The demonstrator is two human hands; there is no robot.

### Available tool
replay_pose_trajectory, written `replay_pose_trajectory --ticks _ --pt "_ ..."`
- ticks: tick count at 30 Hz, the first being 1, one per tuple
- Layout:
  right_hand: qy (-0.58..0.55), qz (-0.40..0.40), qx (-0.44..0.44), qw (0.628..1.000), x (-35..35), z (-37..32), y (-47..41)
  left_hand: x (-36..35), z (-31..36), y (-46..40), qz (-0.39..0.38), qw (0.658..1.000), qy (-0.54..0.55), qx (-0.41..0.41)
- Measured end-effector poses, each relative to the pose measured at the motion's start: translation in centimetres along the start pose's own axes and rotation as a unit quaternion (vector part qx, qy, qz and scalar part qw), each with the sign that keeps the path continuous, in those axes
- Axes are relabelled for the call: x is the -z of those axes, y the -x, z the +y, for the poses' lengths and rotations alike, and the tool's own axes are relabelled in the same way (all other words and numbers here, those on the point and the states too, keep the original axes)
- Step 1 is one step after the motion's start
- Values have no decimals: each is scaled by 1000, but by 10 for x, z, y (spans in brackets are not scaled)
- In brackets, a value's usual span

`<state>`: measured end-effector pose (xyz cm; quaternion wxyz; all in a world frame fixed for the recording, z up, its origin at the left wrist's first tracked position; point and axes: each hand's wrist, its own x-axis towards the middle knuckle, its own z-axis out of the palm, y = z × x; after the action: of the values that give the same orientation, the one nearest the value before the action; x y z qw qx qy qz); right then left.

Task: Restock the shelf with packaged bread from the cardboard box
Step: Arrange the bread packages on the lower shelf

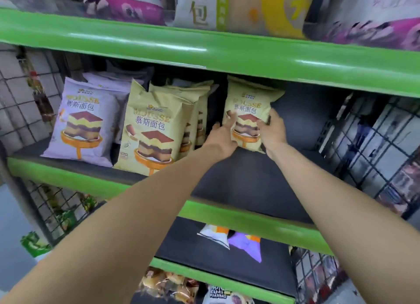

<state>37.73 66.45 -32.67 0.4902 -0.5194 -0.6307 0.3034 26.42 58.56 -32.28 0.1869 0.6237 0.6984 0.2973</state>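
A yellow bread packet (248,104) with a layered-cake picture stands upright deep on the middle shelf (250,181). My left hand (223,134) grips its lower left edge, thumb on the front. My right hand (272,131) grips its lower right side. To the left stands a row of several like yellow packets (154,131), and further left a lilac packet (84,124) with others behind it. The cardboard box is out of view.
Green shelf lips run above (227,54) and below (227,215). Large bags fill the top shelf (238,6). White and purple packets (229,238) lie on the lower shelf. Wire mesh panels (375,149) close both sides. The middle shelf's right part is bare dark board.
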Motion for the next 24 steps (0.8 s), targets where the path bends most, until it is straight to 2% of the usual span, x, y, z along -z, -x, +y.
replay_pose_trajectory --ticks 2,5,8,11,17,19,21,24 --pt "18 5 10 1000 -2 7 -5 -7 -1 -4 -7 1000 10 -2" --pt "48 -13 -24 998 -2 4 -13 -13 1 -7 -2 999 32 4" --pt "95 -65 -54 992 3 -10 -15 -14 7 -9 9 999 27 15" --pt "84 -110 -95 986 6 -22 -4 -9 15 -6 19 999 24 34" --pt "98 -68 -58 991 16 -52 41 42 43 27 44 994 74 74" --pt "99 -106 -46 988 21 -73 67 62 49 51 22 988 117 100" --pt "112 -163 -54 979 23 -100 97 85 51 79 8 987 112 116" --pt "113 -214 -67 968 19 -138 133 120 47 121 29 980 110 162"
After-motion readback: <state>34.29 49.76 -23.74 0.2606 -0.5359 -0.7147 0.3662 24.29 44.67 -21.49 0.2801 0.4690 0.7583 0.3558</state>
